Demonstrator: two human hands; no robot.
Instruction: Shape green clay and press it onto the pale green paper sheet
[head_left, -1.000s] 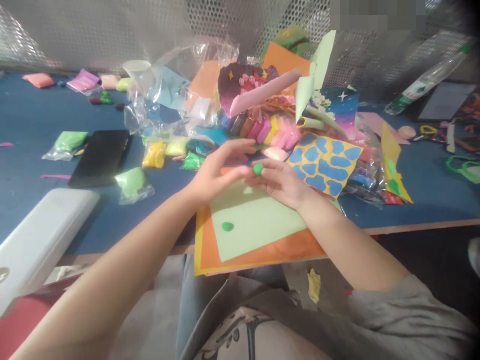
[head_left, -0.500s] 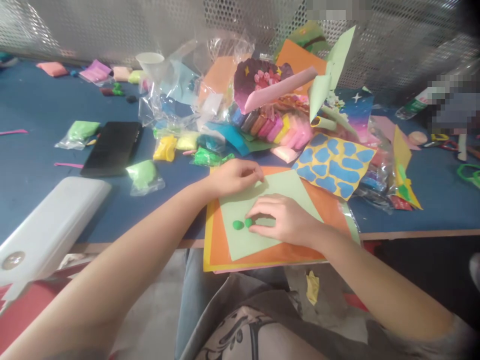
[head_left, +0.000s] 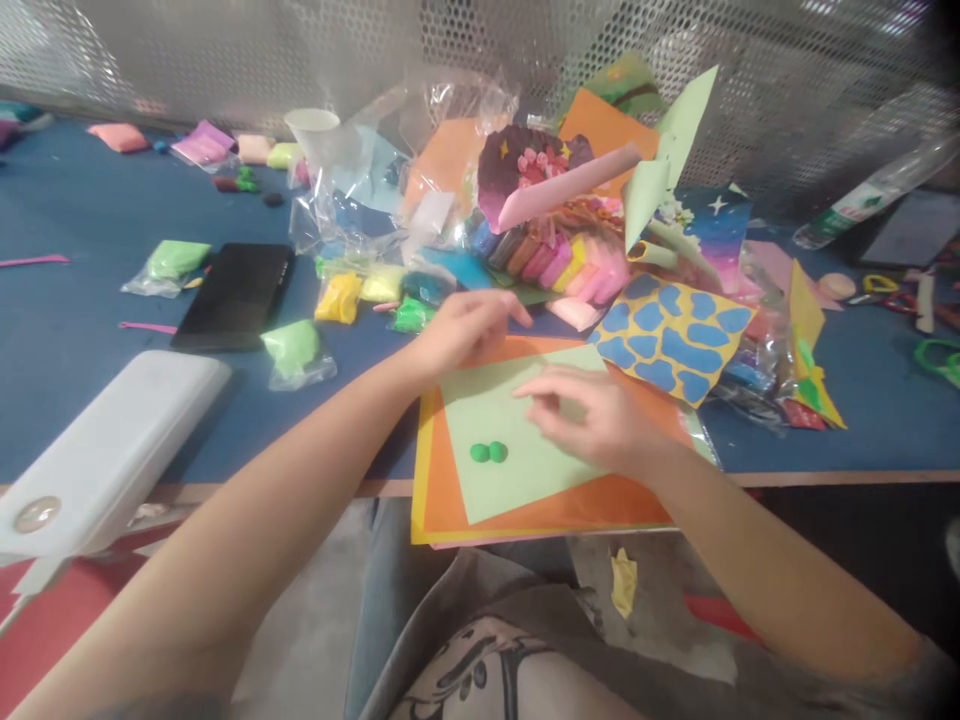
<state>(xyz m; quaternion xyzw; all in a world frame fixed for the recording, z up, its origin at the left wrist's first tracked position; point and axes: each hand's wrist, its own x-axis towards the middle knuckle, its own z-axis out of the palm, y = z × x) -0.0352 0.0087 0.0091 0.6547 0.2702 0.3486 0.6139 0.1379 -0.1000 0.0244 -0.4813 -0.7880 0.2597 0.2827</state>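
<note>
Two green clay balls done so far, hands apart and not holding anything

Left to right: left hand sits by the top edge of the orange sheet, 12 o'clock from the balls, which are touching on the pale green paper. Right hand is over that paper at 3 o'clock. Nothing else made on there, just those two.

Craft workspace, table-based. Contents: long blue-topped table; green modelling clay in clear plastic bags; row of multicoloured clay bars; stacked orange and pale green card sheets; small yellow-handled scissors. Backing: perforated silver metal screen.
</note>
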